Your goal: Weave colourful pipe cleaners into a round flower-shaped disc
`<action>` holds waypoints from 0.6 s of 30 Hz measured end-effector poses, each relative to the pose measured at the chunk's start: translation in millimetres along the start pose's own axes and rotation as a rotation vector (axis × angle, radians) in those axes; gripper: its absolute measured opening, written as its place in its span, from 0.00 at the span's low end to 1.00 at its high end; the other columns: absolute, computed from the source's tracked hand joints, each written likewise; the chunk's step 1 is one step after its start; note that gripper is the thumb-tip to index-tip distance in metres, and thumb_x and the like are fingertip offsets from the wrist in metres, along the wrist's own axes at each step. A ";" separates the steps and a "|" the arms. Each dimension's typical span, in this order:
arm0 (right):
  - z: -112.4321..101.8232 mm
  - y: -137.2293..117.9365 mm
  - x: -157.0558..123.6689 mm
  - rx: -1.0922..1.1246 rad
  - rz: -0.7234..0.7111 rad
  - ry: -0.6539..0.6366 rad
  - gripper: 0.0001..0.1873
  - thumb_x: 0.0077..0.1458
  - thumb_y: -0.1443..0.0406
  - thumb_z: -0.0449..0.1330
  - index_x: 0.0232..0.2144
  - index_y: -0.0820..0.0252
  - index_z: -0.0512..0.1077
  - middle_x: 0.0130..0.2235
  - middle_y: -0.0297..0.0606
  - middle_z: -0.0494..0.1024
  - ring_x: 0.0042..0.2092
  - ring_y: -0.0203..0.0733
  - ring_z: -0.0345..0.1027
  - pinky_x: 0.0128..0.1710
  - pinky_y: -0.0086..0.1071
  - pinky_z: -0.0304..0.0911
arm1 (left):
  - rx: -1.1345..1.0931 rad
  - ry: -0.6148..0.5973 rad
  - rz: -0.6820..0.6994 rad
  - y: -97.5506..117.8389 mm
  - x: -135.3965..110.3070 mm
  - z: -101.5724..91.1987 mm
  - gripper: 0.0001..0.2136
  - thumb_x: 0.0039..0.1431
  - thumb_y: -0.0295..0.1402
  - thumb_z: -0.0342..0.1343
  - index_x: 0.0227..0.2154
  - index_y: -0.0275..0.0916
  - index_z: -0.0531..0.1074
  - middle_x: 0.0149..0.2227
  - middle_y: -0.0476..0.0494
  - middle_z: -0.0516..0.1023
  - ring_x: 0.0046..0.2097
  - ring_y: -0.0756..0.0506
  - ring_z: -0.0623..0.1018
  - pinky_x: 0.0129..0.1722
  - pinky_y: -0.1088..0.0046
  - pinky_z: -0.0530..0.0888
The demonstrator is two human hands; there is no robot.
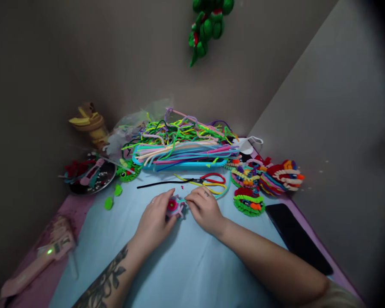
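My left hand (157,214) is closed around a small round pipe-cleaner piece (173,206), pink with a red middle and pale lilac loops at its edge. At the right side of that piece, my right hand (205,209) pinches a light turquoise pipe cleaner (224,193), whose long free end curves away behind the hand. Just beyond my hands lie scissors (214,179) with red and yellow handles. A black pipe cleaner (157,184) reaches toward their blades.
A blue tray (192,164) heaped with colourful pipe cleaners stands at the back. Finished bird-like pieces (248,202) and a black phone (298,237) lie right. At left are a metal bowl (107,179), green ovals (108,203) and a pink glue gun (40,265) with a lit green light.
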State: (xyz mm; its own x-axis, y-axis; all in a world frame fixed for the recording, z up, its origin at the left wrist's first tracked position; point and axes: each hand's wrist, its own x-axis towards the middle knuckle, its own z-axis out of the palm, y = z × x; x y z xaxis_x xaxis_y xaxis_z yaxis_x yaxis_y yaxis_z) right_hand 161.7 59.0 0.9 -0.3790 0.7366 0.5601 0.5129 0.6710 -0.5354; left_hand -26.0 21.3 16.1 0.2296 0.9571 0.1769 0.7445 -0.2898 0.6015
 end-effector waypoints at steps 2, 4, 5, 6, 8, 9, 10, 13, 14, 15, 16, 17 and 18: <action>-2.0 0.4 -0.9 0.035 -0.004 0.025 0.07 0.56 0.70 0.55 0.35 0.56 0.71 0.33 0.38 0.73 0.38 0.42 0.64 0.40 0.39 0.63 | -0.080 -0.008 -0.030 0.0 0.3 -0.5 0.28 0.53 0.30 0.54 0.58 0.40 0.56 0.55 0.37 0.68 0.55 0.41 0.69 0.54 0.59 0.66; -4.0 -0.8 -2.1 0.076 -0.001 0.064 0.08 0.55 0.71 0.55 0.37 0.56 0.70 0.32 0.38 0.73 0.37 0.42 0.64 0.39 0.38 0.63 | -0.177 -0.015 -0.082 1.0 1.0 -0.9 0.27 0.53 0.30 0.53 0.57 0.40 0.58 0.55 0.37 0.68 0.54 0.42 0.69 0.52 0.62 0.68; -4.6 -1.9 -2.8 0.096 0.001 0.075 0.09 0.55 0.71 0.55 0.37 0.55 0.70 0.32 0.38 0.73 0.37 0.41 0.64 0.39 0.38 0.63 | -0.219 -0.019 -0.101 1.8 1.5 -1.1 0.25 0.54 0.31 0.53 0.56 0.40 0.59 0.54 0.37 0.68 0.54 0.42 0.70 0.51 0.63 0.69; -5.1 -3.2 -3.6 0.112 0.003 0.078 0.09 0.55 0.71 0.55 0.38 0.55 0.70 0.31 0.37 0.73 0.37 0.41 0.65 0.39 0.38 0.64 | -0.248 -0.021 -0.111 2.6 2.2 -1.2 0.23 0.54 0.31 0.53 0.55 0.40 0.61 0.53 0.37 0.69 0.53 0.42 0.70 0.51 0.63 0.70; -5.3 -6.0 -5.4 0.134 0.012 0.067 0.09 0.55 0.71 0.56 0.37 0.54 0.71 0.31 0.37 0.73 0.37 0.42 0.66 0.39 0.38 0.64 | -0.259 -0.015 -0.100 4.3 3.4 -1.5 0.20 0.55 0.33 0.54 0.51 0.40 0.65 0.51 0.38 0.71 0.52 0.42 0.71 0.50 0.63 0.70; -5.3 -7.5 -6.1 0.141 0.019 0.058 0.09 0.55 0.70 0.56 0.37 0.53 0.71 0.32 0.37 0.74 0.37 0.42 0.66 0.39 0.38 0.65 | -0.248 -0.008 -0.083 5.0 3.8 -1.7 0.18 0.55 0.34 0.54 0.50 0.40 0.66 0.50 0.39 0.72 0.51 0.42 0.71 0.50 0.62 0.70; -5.4 -8.9 -6.7 0.149 0.029 0.049 0.09 0.55 0.70 0.56 0.37 0.53 0.71 0.32 0.37 0.74 0.37 0.42 0.67 0.39 0.38 0.65 | -0.230 0.003 -0.061 5.6 4.0 -1.8 0.17 0.55 0.34 0.54 0.48 0.40 0.67 0.49 0.39 0.72 0.51 0.42 0.72 0.51 0.62 0.69; -6.0 -12.8 -7.1 0.186 0.064 0.041 0.08 0.55 0.70 0.55 0.36 0.53 0.71 0.32 0.37 0.74 0.37 0.40 0.68 0.39 0.36 0.65 | -0.160 0.035 -0.006 5.9 2.9 -1.4 0.17 0.55 0.31 0.52 0.49 0.40 0.67 0.49 0.39 0.71 0.52 0.42 0.71 0.51 0.62 0.69; -6.3 -13.9 -6.9 0.200 0.079 0.031 0.08 0.56 0.70 0.55 0.35 0.53 0.71 0.32 0.36 0.74 0.36 0.40 0.68 0.39 0.35 0.65 | -0.136 0.041 -0.003 5.5 2.1 -1.0 0.19 0.55 0.31 0.52 0.51 0.40 0.65 0.50 0.39 0.71 0.52 0.42 0.71 0.51 0.63 0.69; -6.6 -15.0 -6.6 0.213 0.091 0.017 0.07 0.56 0.70 0.55 0.35 0.54 0.71 0.32 0.36 0.74 0.36 0.39 0.69 0.39 0.35 0.65 | -0.116 0.045 -0.009 4.9 1.1 -0.3 0.22 0.54 0.30 0.52 0.53 0.41 0.63 0.51 0.39 0.71 0.52 0.42 0.71 0.51 0.63 0.69; -6.9 -16.0 -6.4 0.223 0.098 -0.001 0.07 0.56 0.69 0.55 0.34 0.54 0.71 0.32 0.36 0.74 0.37 0.39 0.69 0.39 0.34 0.65 | -0.101 0.046 -0.018 4.2 0.2 0.4 0.24 0.54 0.30 0.53 0.55 0.41 0.60 0.51 0.39 0.71 0.52 0.42 0.71 0.51 0.64 0.69; -7.0 -16.9 -6.3 0.231 0.097 -0.019 0.06 0.56 0.69 0.55 0.34 0.54 0.71 0.32 0.36 0.75 0.37 0.39 0.69 0.39 0.34 0.65 | -0.091 0.044 -0.028 3.5 -0.6 1.3 0.26 0.53 0.30 0.53 0.57 0.41 0.58 0.51 0.39 0.71 0.52 0.43 0.72 0.51 0.64 0.69; -6.8 -17.8 -6.4 0.239 0.089 -0.034 0.06 0.56 0.69 0.56 0.34 0.55 0.71 0.32 0.37 0.75 0.37 0.39 0.69 0.39 0.33 0.65 | -0.084 0.043 -0.034 2.9 -1.2 2.1 0.28 0.53 0.29 0.53 0.58 0.41 0.56 0.51 0.39 0.71 0.52 0.43 0.72 0.51 0.64 0.69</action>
State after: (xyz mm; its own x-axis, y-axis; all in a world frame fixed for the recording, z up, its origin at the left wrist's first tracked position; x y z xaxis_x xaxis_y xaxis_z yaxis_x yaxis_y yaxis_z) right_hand 160.3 41.8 11.2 -0.3685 0.7931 0.4850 0.3503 0.6017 -0.7178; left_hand -22.8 19.3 16.0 0.1768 0.9662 0.1875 0.6956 -0.2574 0.6707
